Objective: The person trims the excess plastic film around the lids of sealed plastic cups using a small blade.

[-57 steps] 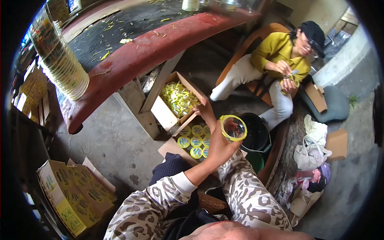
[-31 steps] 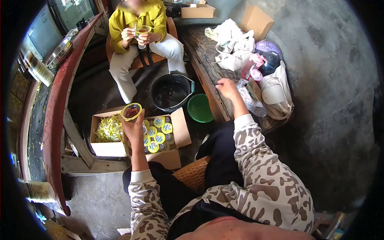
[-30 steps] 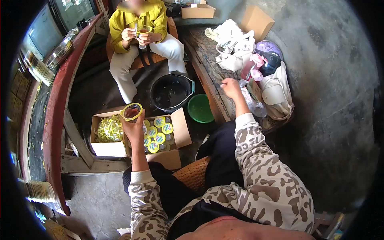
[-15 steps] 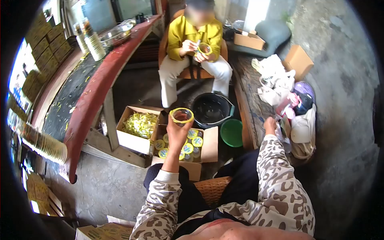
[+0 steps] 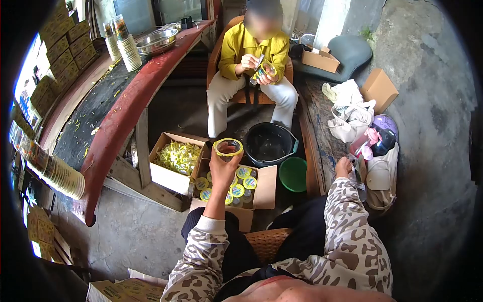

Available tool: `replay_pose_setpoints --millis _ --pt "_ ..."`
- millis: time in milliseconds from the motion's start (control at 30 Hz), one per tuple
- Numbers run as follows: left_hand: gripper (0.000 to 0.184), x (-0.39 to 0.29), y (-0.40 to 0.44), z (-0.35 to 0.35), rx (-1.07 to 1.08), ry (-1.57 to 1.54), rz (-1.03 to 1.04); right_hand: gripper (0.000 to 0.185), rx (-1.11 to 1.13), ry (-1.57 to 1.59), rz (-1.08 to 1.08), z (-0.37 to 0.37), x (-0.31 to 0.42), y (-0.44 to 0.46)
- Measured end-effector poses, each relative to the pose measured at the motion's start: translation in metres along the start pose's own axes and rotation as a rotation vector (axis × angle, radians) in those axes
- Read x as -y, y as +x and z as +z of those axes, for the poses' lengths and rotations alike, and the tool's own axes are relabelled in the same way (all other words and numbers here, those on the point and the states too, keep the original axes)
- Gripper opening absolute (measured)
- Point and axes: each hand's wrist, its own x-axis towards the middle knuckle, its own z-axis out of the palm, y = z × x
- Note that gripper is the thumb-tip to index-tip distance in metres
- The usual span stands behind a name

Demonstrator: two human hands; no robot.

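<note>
My left hand [image 5: 225, 168] is closed around a clear plastic cup [image 5: 228, 147] with a yellow rim, held up over an open carton. Something dark reddish shows inside the cup. Below it, the carton [image 5: 264, 187] holds several cups with printed yellow lids [image 5: 237, 190]. My right hand [image 5: 344, 167] reaches out to the wooden bench on the right, its fingers curled in beside a clear plastic item [image 5: 358, 176]. What those fingers grip, if anything, is hidden.
Opposite sits a co-worker [image 5: 255, 48] holding another yellow-rimmed cup [image 5: 265, 71]. Around my knees are a box of yellow strips [image 5: 176, 157], a black bucket [image 5: 269, 143] and a green basin [image 5: 293, 174]. Stacked cups [image 5: 128, 53] stand on the red-edged table [image 5: 113, 123]. Bags [image 5: 347, 121] cover the bench.
The view has shifted slightly. The co-worker's cup is now tilted. My left hand keeps the cup in nearly the same place, and my right hand stays by the bench.
</note>
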Motion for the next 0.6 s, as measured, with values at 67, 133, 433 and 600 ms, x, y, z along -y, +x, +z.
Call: replay_pose_setpoints --millis 67,133,433,600 --pt "0.044 0.01 0.002 0.001 -0.021 -0.004 0.042 0.02 -0.01 0.045 0.044 -0.001 0.005 -0.001" --pt "0.045 0.009 0.002 0.001 -0.006 0.01 0.032 0.02 0.001 0.049 0.048 -0.007 0.007 -0.004" --pt "0.046 0.002 0.001 0.012 0.112 0.108 0.097 0.024 -0.069 0.355 -0.188 -0.03 0.034 0.004" --pt "0.05 0.0 -0.003 0.019 0.158 0.192 0.103 0.015 -0.192 0.84 -0.57 -0.082 0.082 -0.07"
